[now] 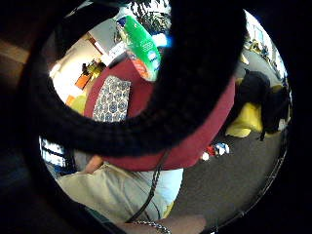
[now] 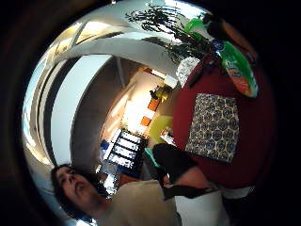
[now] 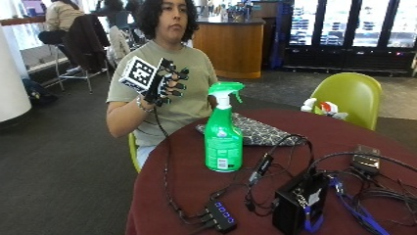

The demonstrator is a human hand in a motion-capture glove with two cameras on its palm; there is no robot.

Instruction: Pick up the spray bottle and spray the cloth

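Nearest the outside camera, a small black hub [image 3: 220, 217] and a black box [image 3: 301, 203] with a tangle of cables sit on the round maroon counter [image 3: 189, 186], on the camera's side of the spray bottle. Standing upright beyond them, the green spray bottle [image 3: 223, 128] rests on the counter with its white-necked trigger head on top, free of any hand. Just behind the bottle, the patterned cloth [image 3: 261, 131] lies flat on the counter, between the bottle and the seated person; whether bottle and cloth touch cannot be told. Farther from the bottle, on its far side, the person holds the gloved right hand [image 3: 168, 82] raised in the air at chest height, well above the counter and apart from the bottle, fingers loosely bent and gripping nothing. Both palm views show the bottle lying beside the cloth's far edge on the counter, the bottle [image 2: 237, 66] and cloth [image 2: 214, 127] seen from the raised hand. Behind the bottle, past the counter's edge, stands a yellow-green chair [image 3: 348, 95].
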